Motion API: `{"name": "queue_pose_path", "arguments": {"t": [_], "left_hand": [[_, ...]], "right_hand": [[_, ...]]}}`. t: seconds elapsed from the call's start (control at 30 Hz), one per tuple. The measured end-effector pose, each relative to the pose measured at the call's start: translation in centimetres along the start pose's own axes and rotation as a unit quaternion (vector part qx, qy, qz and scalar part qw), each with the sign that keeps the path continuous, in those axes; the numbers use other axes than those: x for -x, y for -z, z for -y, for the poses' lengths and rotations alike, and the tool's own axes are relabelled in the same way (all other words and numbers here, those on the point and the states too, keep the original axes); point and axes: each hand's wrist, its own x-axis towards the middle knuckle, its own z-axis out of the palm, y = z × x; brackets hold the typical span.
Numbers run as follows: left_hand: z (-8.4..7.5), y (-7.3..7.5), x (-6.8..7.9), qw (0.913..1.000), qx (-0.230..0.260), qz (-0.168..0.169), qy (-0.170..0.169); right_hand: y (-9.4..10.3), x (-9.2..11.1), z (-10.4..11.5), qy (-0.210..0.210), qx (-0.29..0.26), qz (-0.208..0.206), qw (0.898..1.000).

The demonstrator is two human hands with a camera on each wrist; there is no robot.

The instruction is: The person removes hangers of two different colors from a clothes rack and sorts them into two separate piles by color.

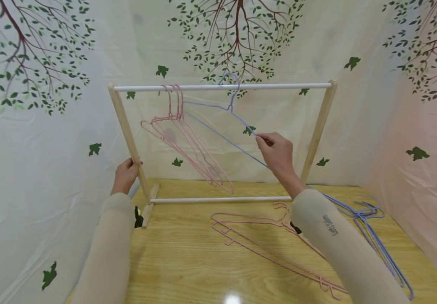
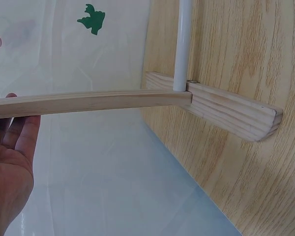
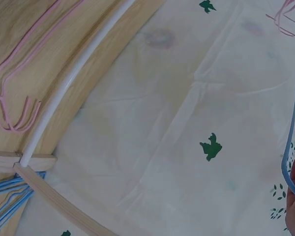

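My left hand (image 1: 126,172) grips the left wooden post (image 1: 122,122) of a clothes rack. In the left wrist view, fingers (image 2: 25,137) lie against that post. With thumb and fingertips, my right hand (image 1: 277,152) pinches the sloping shoulder of a blue clothes hanger (image 1: 224,137). The hanger's hook arches above the rack's white top rail (image 1: 279,86); I cannot tell whether it bears on the rail. Several pink hangers (image 1: 178,116) hang close together on the left part of the rail. The right wrist view shows only a corner of the blue hanger (image 3: 290,142) at its edge.
More pink hangers (image 1: 249,219) lie on the wooden table (image 1: 180,253) before the rack, partly under my right forearm. Blue hangers (image 1: 370,223) lie piled at the right. A white lower rail (image 1: 218,199) joins the posts, and a printed sheet (image 1: 211,46) hangs behind.
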Motion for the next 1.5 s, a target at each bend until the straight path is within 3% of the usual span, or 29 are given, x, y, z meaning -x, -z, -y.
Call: {"name": "queue_pose_path", "arguments": {"t": [0.5, 1.03, 1.5], "left_hand": [[-0.2, 0.0, 0.0, 1.0, -0.004, 0.0, 0.003], [0.2, -0.2, -1.8, 0.9999, 0.005, 0.012, -0.002], [0.2, -0.3, -2.6, 0.9998, -0.002, 0.021, 0.005]], "right_hand": [[3.2, 1.0, -2.8, -0.007, -0.04, -0.061, 0.997], [7.4, 2.8, -5.2, -0.041, -0.065, -0.115, 0.99], [11.5, 5.7, -7.9, -0.063, -0.041, -0.128, 0.989]]}}
